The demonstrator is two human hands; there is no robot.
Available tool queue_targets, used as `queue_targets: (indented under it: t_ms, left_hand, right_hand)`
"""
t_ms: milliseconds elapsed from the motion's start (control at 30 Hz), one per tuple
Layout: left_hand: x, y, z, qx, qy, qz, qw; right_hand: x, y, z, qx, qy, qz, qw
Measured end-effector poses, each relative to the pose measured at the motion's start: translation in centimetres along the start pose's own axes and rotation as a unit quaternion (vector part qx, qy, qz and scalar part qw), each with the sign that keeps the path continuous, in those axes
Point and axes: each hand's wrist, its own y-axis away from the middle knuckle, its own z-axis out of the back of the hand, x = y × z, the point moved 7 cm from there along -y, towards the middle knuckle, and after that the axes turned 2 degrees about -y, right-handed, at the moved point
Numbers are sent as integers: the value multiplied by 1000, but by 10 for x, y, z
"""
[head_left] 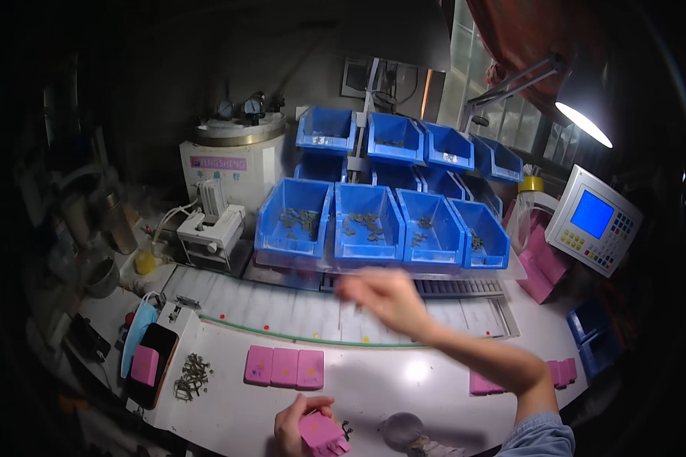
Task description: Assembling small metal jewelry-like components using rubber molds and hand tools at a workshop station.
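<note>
My left hand [288, 429], at the bottom middle, is closed around a pink block [322, 434]. Small dark pieces [347, 428] show at the block's right side. My right hand [385, 298] is stretched forward over the pale strip in front of the blue bins, with its fingertips smeared by motion, so whether they pinch anything cannot be seen. Nearest beyond it is a front blue bin [367, 251] with small greyish-green metal pieces inside. Three more pink blocks [284, 367] lie side by side on the white table, beyond my left hand.
A heap of small metal pieces [193, 377] lies at the left, beside a phone [160, 343] bearing a pink block. More pink blocks [562, 373] sit at the right. A round translucent object [402, 432] is near the front. A lamp [587, 114] and control panel [594, 219] stand right.
</note>
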Motion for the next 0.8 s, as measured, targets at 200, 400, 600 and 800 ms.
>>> queue_targets:
  t_ms: [200,400,600,800]
  left_hand:
    - [37,2,-23,95,19,227,969]
    - [2,52,-85,288,-192,5,938]
    - [26,58,-83,362,-207,-28,908]
    - [45,55,-51,268,-117,28,956]
  right_hand:
    - [89,141,-61,53,154,89,983]
    - [54,174,-47,-9,-383,-275,882]
    - [32,216,-83,-79,-535,-399,741]
    - [48,241,-38,41,209,-207,955]
